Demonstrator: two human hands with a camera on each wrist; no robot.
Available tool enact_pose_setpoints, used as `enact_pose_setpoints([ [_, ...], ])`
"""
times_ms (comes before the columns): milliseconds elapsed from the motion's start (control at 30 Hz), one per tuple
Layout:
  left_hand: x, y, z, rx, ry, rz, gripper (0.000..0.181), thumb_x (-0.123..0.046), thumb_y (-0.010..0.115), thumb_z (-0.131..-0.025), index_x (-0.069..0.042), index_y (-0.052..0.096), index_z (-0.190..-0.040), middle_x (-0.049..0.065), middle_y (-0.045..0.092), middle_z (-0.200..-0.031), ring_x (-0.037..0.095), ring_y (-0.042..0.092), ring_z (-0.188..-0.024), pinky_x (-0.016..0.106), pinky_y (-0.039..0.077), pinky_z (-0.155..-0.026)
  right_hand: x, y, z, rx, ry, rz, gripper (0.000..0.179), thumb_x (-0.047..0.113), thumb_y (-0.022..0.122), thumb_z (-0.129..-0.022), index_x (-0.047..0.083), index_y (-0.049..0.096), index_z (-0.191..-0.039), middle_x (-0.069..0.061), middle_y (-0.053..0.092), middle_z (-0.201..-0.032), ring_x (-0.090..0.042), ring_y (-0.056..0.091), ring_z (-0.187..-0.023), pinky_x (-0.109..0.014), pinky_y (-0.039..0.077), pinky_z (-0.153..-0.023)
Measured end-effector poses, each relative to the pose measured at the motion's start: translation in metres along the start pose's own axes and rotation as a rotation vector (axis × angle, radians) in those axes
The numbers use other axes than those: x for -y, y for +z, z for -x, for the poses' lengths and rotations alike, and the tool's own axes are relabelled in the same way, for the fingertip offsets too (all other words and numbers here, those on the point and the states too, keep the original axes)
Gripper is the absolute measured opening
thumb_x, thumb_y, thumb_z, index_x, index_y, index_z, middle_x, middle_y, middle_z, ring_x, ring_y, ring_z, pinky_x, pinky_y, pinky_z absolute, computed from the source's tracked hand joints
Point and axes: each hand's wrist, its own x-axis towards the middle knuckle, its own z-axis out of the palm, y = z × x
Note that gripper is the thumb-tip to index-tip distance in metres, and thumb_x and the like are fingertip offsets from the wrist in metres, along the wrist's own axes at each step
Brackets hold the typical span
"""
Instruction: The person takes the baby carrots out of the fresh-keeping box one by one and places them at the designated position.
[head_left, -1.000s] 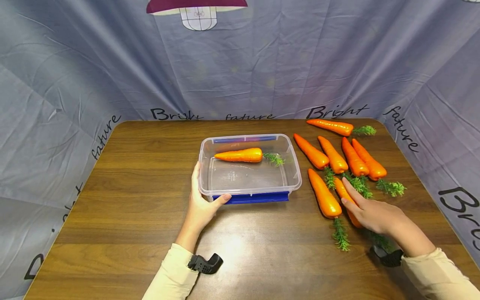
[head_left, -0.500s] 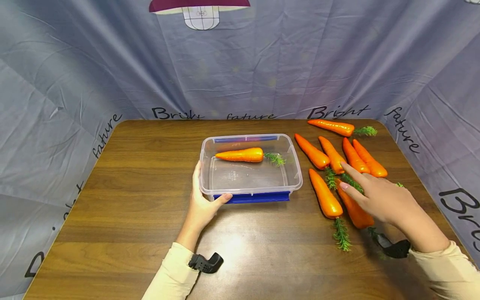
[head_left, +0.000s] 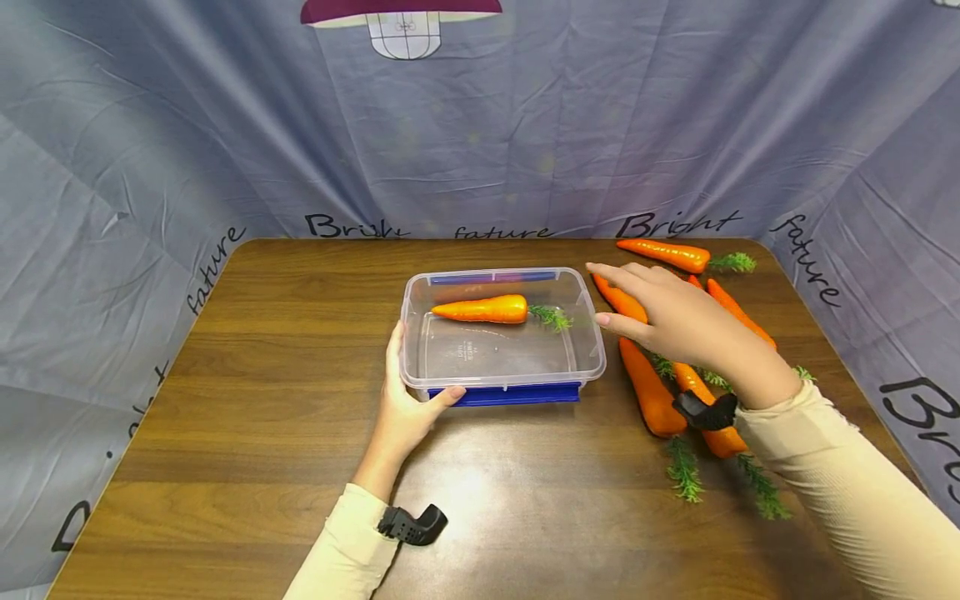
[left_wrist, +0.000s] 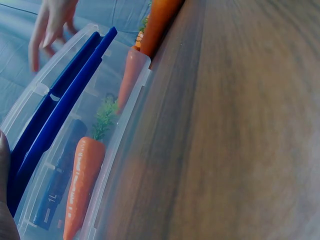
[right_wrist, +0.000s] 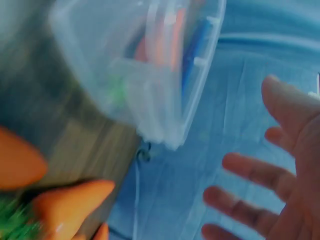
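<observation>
A clear plastic food container (head_left: 501, 382) with blue side clips stands on the table, lid off. My left hand (head_left: 401, 423) grips its front left corner, thumb over the front clip and fingers along the left wall. Inside lies one orange carrot (head_left: 483, 310) with a green top, its tip to the left; it shows through the wall in the left wrist view too. Beside the container's right rim hovers my right hand (head_left: 678, 312), fingers spread and holding nothing. Under it a carrot (head_left: 621, 297) is partly covered. In the right wrist view, spread fingers (right_wrist: 245, 205) appear near the container.
Several more carrots lie right of the container: one at the back edge (head_left: 663, 252), one near the front (head_left: 651, 396), another beside it (head_left: 716, 417), and some half hidden by the right arm. The wooden table (head_left: 285, 375) is enclosed by printed grey-blue cloth (head_left: 480, 125).
My right hand has let go of a front carrot, lifted, and moved left and back to the container's right rim. That carrot has shifted slightly. My left hand stays on the container.
</observation>
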Motion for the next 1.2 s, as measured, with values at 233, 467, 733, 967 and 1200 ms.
enact_pose_setpoints([
  [233, 0.011, 0.001, -0.002, -0.011, 0.029, 0.005, 0.119, -0.022, 0.091, -0.071, -0.04, 0.012, -0.157, -0.006, 0.02, -0.164, 0.024, 0.029, -0.149, 0.044, 0.022, -0.122, 0.022, 0.005, -0.054, 0.132, -0.104, -0.042, 0.07, 0.042, 0.063, -0.096, 0.028, 0.031, -0.156, -0.004, 0.047, -0.15, -0.028, 0.047, -0.132, -0.051, 0.036, -0.112],
  [467, 0.011, 0.001, -0.003, -0.009, 0.017, -0.03, 0.119, -0.027, 0.091, -0.071, -0.041, 0.011, -0.157, -0.011, 0.019, -0.164, 0.02, 0.027, -0.149, 0.046, 0.02, -0.122, 0.041, 0.019, -0.093, 0.248, -0.173, 0.006, 0.066, 0.041, 0.065, -0.095, 0.021, 0.039, -0.153, -0.006, 0.05, -0.149, -0.031, 0.046, -0.137, -0.053, 0.036, -0.113],
  [733, 0.012, -0.001, -0.003, -0.014, 0.024, -0.048, 0.118, -0.029, 0.091, -0.072, -0.041, 0.011, -0.157, -0.01, 0.019, -0.164, 0.023, 0.028, -0.149, 0.048, 0.021, -0.122, 0.057, 0.038, -0.12, 0.38, -0.179, 0.026, 0.064, 0.039, 0.067, -0.094, 0.03, 0.04, -0.152, 0.0, 0.044, -0.155, -0.03, 0.042, -0.142, -0.054, 0.035, -0.114],
  [967, 0.013, -0.002, -0.003, -0.017, 0.036, -0.049, 0.118, -0.031, 0.091, -0.071, -0.038, 0.012, -0.158, -0.006, 0.02, -0.165, 0.026, 0.03, -0.148, 0.049, 0.023, -0.121, 0.066, 0.047, -0.136, 0.497, -0.205, 0.057, 0.07, 0.037, 0.067, -0.095, 0.025, 0.033, -0.156, -0.008, 0.047, -0.152, -0.028, 0.044, -0.14, -0.048, 0.034, -0.117],
  [1200, 0.013, -0.002, -0.003, -0.02, 0.04, -0.053, 0.118, -0.028, 0.091, -0.071, -0.038, 0.012, -0.158, -0.004, 0.022, -0.164, 0.026, 0.032, -0.147, 0.05, 0.024, -0.121, 0.069, 0.054, -0.14, 0.545, -0.133, 0.099, 0.077, 0.034, 0.071, -0.092, 0.026, 0.03, -0.157, -0.012, 0.044, -0.154, -0.035, 0.043, -0.14, -0.053, 0.035, -0.115],
])
